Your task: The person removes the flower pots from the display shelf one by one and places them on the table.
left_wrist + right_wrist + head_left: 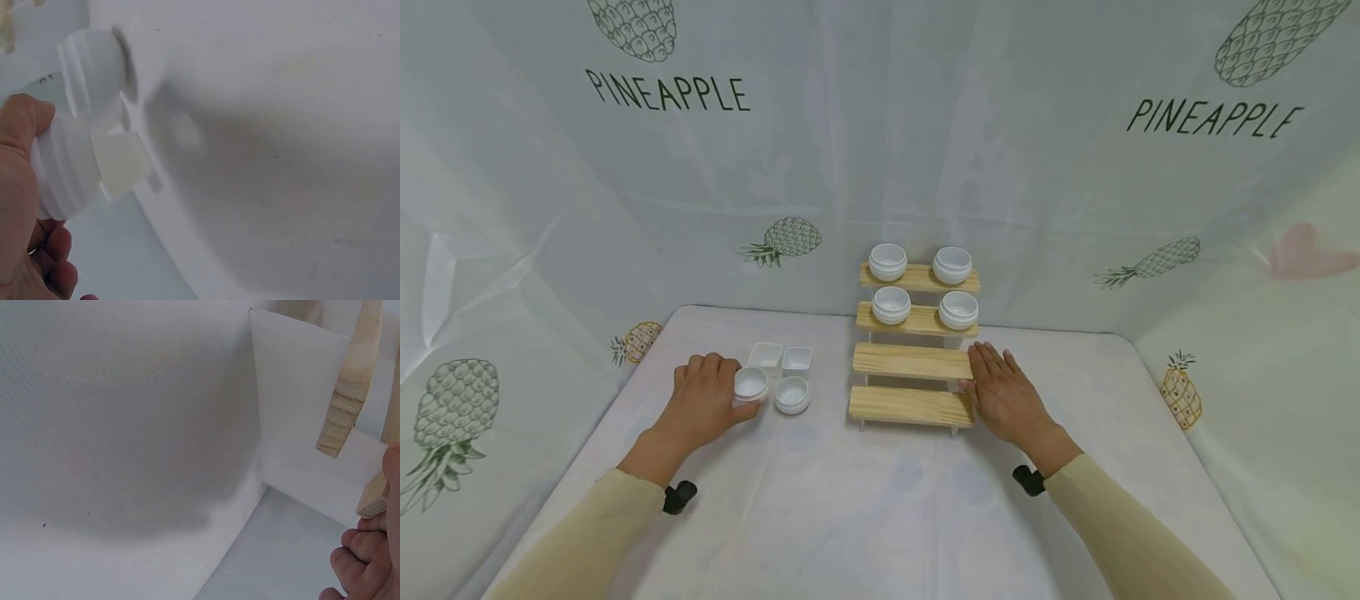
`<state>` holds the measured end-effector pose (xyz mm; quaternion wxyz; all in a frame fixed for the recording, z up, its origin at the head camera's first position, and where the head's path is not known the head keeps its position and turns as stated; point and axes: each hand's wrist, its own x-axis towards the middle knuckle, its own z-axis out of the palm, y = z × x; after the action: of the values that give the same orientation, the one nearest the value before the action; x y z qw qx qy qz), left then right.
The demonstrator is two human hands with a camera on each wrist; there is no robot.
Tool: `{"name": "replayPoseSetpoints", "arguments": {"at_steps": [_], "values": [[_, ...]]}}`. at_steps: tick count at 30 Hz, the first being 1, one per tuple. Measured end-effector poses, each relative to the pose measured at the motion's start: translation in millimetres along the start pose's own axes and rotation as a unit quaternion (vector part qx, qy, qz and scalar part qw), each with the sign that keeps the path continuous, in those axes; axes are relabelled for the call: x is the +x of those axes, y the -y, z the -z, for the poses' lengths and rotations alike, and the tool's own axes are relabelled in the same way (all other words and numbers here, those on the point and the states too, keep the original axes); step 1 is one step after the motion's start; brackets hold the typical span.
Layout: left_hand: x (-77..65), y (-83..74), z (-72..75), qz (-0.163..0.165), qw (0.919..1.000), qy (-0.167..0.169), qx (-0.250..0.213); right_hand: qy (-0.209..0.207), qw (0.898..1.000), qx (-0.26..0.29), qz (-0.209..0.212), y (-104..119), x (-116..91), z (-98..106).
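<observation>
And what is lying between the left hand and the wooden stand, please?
In the head view: the bowl that the left hand grips, a second bowl and two square dishes; past these, bare cloth up to the stand.

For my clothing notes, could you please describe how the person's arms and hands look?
The left hand and the right hand are bare. Plain beige sleeves reach down near the wrists, where a small black device shows on each side.

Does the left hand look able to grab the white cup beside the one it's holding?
Probably not as things stand: the left hand is busy gripping the held cup, though the neighbouring cup sits close, uncovered.
</observation>
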<state>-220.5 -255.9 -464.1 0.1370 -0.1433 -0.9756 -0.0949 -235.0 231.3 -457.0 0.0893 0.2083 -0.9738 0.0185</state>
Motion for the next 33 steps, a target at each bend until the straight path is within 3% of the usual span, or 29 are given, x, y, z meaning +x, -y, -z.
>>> {"name": "replayPoseSetpoints", "arguments": {"at_steps": [6, 18, 33], "values": [[-0.4, 3.3, -7.8, 0.013, 0.9994, 0.032, -0.005, -0.001, 1.000, 0.006, -0.001, 0, 0, 0], [4.3, 5.9, -22.8, 0.032, 0.9979, 0.057, -0.008, -0.007, 1.000, 0.008, -0.003, 0, 0, 0], [5.7, 7.3, -25.4, 0.035, 0.9969, 0.070, 0.004, -0.007, 1.000, 0.009, -0.002, 0, 0, 1]]}}
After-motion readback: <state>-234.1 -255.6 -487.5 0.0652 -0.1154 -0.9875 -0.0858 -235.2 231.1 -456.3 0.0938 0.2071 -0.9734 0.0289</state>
